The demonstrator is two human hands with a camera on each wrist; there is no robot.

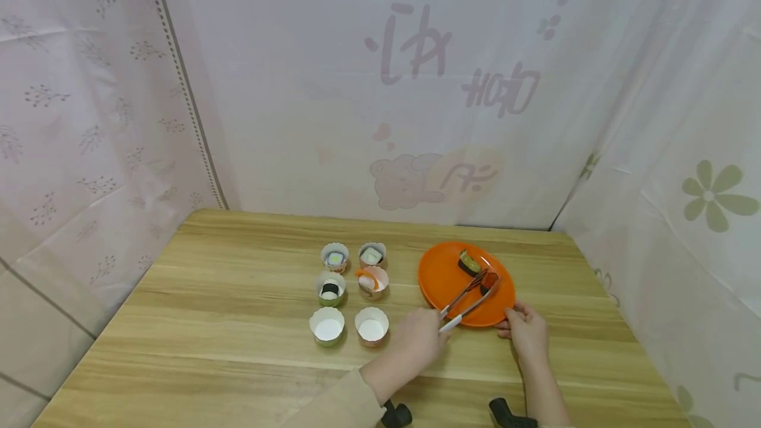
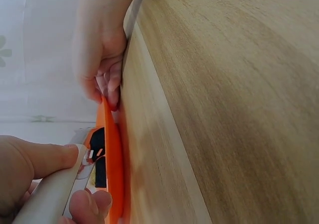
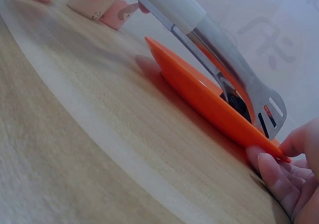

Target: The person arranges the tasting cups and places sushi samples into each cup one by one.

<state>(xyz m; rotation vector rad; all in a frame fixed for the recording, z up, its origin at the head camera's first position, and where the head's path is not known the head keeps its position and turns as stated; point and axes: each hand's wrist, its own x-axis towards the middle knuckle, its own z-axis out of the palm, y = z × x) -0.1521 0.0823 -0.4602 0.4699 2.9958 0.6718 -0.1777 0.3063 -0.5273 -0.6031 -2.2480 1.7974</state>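
My left hand [image 1: 416, 339] grips a pair of tongs [image 1: 453, 322] with white handles and slotted metal ends. The tong tips lie on either side of a sushi piece with a red topping [image 1: 489, 282] on an orange plate [image 1: 436, 286]; whether they squeeze it I cannot tell. Behind it on the plate lies another sushi piece, with a yellow-green topping and a dark wrap [image 1: 469, 263]. At the plate's near right edge, my right hand [image 1: 528, 334] pinches the rim between thumb and fingers, as the right wrist view shows with the thumb above [image 3: 299, 139].
Left of the plate stand several paper cups in two columns. The back and middle ones hold sushi pieces, including a black-banded one [image 1: 329, 290] and an orange-topped one [image 1: 368, 279]. The front green cup [image 1: 327, 327] and pink cup [image 1: 372, 327] show white insides. Patterned curtains [image 1: 380, 117] surround the wooden table [image 1: 208, 322].
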